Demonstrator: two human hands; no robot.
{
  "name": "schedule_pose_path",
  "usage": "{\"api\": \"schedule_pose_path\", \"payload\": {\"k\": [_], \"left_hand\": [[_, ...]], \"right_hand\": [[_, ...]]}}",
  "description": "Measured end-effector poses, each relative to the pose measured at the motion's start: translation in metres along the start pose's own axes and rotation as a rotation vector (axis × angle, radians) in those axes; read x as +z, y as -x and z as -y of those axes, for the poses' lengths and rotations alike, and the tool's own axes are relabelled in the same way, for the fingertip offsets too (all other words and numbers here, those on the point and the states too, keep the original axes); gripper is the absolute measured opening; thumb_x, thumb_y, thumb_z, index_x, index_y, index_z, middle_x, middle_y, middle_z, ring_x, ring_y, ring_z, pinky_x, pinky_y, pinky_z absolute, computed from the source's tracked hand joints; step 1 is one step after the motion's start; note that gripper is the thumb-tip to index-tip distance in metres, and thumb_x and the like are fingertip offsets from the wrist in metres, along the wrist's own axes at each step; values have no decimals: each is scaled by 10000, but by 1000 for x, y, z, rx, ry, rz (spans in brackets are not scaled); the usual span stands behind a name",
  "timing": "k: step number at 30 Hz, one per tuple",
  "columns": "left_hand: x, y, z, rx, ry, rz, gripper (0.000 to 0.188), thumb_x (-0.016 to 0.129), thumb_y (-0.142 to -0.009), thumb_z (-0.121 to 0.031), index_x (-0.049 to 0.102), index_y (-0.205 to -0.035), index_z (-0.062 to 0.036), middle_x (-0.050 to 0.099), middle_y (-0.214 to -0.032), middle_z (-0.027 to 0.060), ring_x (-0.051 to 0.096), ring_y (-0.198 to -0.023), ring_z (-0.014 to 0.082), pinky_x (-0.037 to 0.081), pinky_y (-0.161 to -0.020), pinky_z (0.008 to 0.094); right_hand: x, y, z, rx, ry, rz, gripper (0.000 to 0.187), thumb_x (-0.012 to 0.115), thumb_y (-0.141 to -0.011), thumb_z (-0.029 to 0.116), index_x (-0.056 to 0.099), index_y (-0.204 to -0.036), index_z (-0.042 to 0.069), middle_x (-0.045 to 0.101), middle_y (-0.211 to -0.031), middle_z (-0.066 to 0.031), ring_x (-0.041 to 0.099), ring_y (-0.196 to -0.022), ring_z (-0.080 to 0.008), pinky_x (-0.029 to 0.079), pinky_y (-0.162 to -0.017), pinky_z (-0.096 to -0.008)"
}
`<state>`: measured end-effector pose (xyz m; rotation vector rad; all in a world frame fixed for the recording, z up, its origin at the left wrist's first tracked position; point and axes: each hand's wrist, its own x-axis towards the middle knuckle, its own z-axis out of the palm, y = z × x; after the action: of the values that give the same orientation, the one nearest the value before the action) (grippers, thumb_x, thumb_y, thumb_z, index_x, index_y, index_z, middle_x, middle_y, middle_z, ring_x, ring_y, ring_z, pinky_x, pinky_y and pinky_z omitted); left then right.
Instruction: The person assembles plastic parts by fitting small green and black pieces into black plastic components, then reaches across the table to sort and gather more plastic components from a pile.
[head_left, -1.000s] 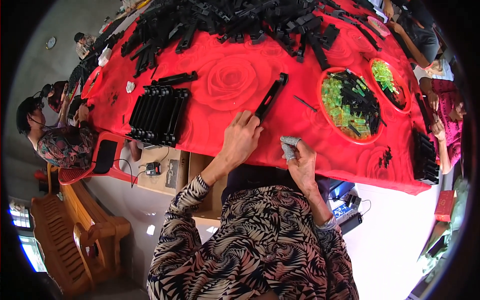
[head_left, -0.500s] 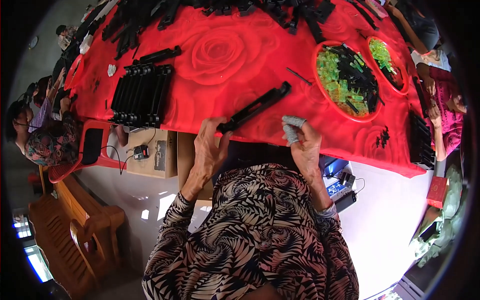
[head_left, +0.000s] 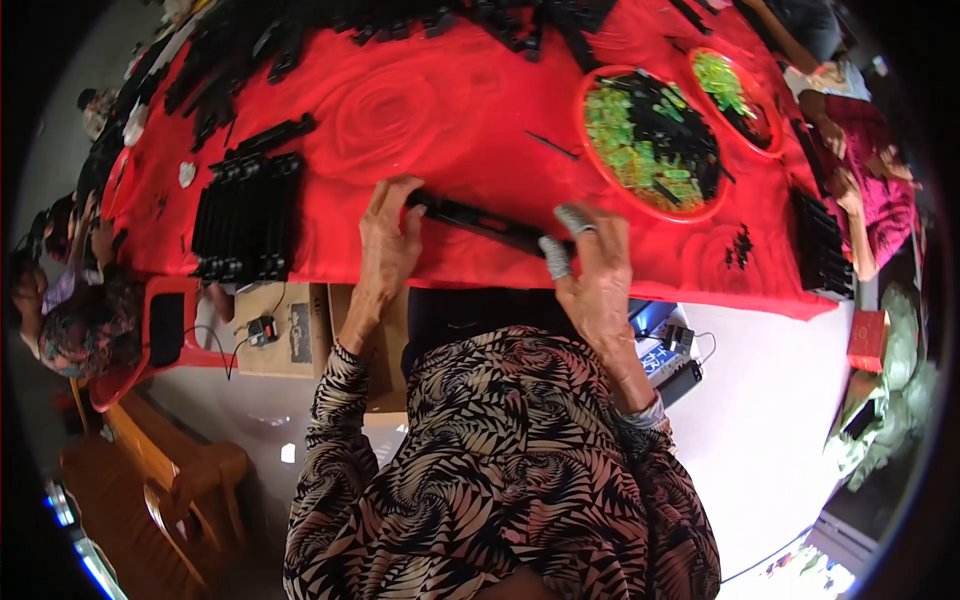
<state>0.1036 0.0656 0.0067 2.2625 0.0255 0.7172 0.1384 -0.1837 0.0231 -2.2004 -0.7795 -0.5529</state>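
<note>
A long black plastic strip [head_left: 482, 224] with a slot along it lies slantwise over the near part of the red tablecloth, its left end farther from me. My left hand [head_left: 388, 245] pinches that left end between thumb and fingers. At the other end, my right hand [head_left: 600, 268] has the strip between thumb and forefinger, both wrapped in grey finger covers. To the left, a stack of similar black strips [head_left: 245, 222] lies side by side, with a single one [head_left: 275, 134] behind it.
A red bowl [head_left: 690, 216] of yellow-green and black pieces stands at the right, another red bowl [head_left: 768, 153] behind it. Small black bits [head_left: 738, 248] and a thin black rod [head_left: 552, 145] lie nearby. Black parts [head_left: 400, 22] heap along the back. People sit at both sides.
My right hand has come to the strip's right end and closed on it. The strip has swung, its right end toward me and its left end away. The whole view has shifted slightly.
</note>
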Motion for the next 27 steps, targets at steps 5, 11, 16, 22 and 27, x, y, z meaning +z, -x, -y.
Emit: {"api": "schedule_pose_path", "payload": {"k": [5,11,16,22,27], "left_hand": [[10,-17,-2,-9,-339,-34,349,610,-805,42,550,-1147,5,571,-1055,236,592,-941,410,506,-763,383],[28,-3,-32,-430,380,145,381,600,-930,-129,496,-1265,20,618,-1105,160,628,-922,203,518,-780,329],[46,-6,-41,-161,349,231,377,641,-898,-119,535,-1233,17,622,-1136,160,622,-1006,231,501,-862,328],[23,8,-48,-279,420,126,271,639,-875,-57,597,-1131,23,655,-1023,122,626,-1009,188,498,-871,285],[-10,44,-45,-477,487,155,199,604,-902,-52,618,-1086,22,673,-935,100,645,-889,160,509,-804,267]], "right_hand": [[11,16,9,22,-84,93,337,714,-752,39,602,-1062,-35,615,-949,-194,597,-864,-380,513,-736,-451],[9,31,17,-6,-39,158,446,683,-776,129,553,-1168,-38,571,-999,-243,564,-936,-446,493,-809,-484],[-5,22,14,93,-343,166,447,772,-753,116,596,-1148,2,624,-1041,-182,627,-929,-334,523,-781,-409],[-49,4,-41,288,-243,-171,192,741,-753,12,686,-937,9,674,-812,-100,636,-660,-171,515,-584,-299],[-79,-14,-80,423,-4,-208,176,731,-736,-19,666,-899,-21,678,-782,-115,620,-636,-137,494,-572,-279]]}}
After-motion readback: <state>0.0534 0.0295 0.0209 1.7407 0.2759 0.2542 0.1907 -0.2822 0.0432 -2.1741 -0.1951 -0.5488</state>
